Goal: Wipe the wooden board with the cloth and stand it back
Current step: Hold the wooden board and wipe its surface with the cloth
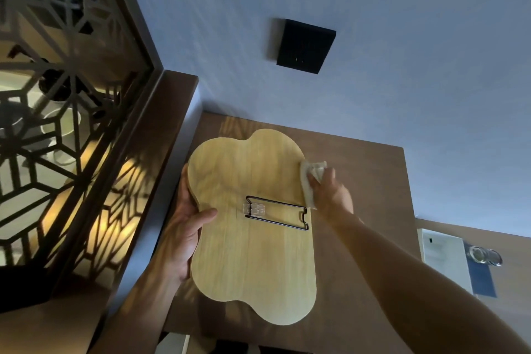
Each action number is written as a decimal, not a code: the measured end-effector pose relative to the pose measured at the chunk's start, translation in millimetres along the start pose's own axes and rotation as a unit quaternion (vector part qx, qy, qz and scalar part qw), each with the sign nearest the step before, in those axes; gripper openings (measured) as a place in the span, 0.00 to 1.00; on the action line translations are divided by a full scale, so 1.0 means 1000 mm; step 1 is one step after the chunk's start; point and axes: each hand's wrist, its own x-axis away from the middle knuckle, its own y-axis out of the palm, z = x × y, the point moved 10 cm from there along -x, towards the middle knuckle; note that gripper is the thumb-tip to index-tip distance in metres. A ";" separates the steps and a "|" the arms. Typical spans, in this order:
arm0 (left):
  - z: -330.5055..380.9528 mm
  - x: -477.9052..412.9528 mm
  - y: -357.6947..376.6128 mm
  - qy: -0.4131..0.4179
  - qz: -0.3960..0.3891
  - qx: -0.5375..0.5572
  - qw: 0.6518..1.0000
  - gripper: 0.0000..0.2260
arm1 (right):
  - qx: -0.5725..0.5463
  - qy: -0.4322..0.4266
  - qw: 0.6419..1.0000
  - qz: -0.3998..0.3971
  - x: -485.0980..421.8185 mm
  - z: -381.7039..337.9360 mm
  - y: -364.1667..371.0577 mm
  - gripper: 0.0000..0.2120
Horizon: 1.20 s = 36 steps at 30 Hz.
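A pale wooden board (253, 253) with a wavy, cloud-like outline is held above a dark brown wooden surface (362, 187). A black wire stand (277, 212) with a clear clip is fixed on the face turned to me. My left hand (184, 227) grips the board's left edge, thumb on the face. My right hand (330, 192) presses a white cloth (309, 181) against the board's upper right edge.
A carved lattice screen (57, 123) in a dark frame stands at the left. A black square panel (304, 46) sits on the blue-grey wall. At the right lie a white card (442, 256), a blue card (482, 279) and glass tumblers (485, 256).
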 end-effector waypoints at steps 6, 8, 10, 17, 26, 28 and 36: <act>-0.001 0.002 -0.003 -0.015 0.009 -0.006 1.000 0.48 | -0.075 -0.073 0.992 0.065 0.014 -0.061 -0.041 0.20; -0.002 0.001 -0.002 -0.019 0.011 -0.003 1.000 0.49 | -0.159 -0.152 0.974 0.051 0.034 -0.133 -0.039 0.22; -0.001 0.001 -0.001 -0.017 0.011 0.003 1.000 0.48 | -0.165 -0.237 0.957 -0.007 0.059 -0.199 -0.020 0.21; 0.003 0.001 -0.001 -0.022 0.008 -0.011 1.000 0.50 | -0.175 -0.063 0.982 -0.034 0.020 -0.125 0.012 0.18; 0.005 0.004 0.004 -0.027 0.005 -0.024 0.999 0.48 | -0.110 0.001 0.992 0.055 0.032 -0.030 -0.050 0.16; 0.006 0.005 0.003 -0.031 0.016 -0.027 0.999 0.46 | -0.203 -0.067 0.976 0.030 0.074 -0.077 -0.050 0.17; 0.012 0.009 0.006 -0.025 0.025 -0.024 0.999 0.41 | -0.199 -0.140 0.970 0.026 0.125 -0.095 -0.008 0.17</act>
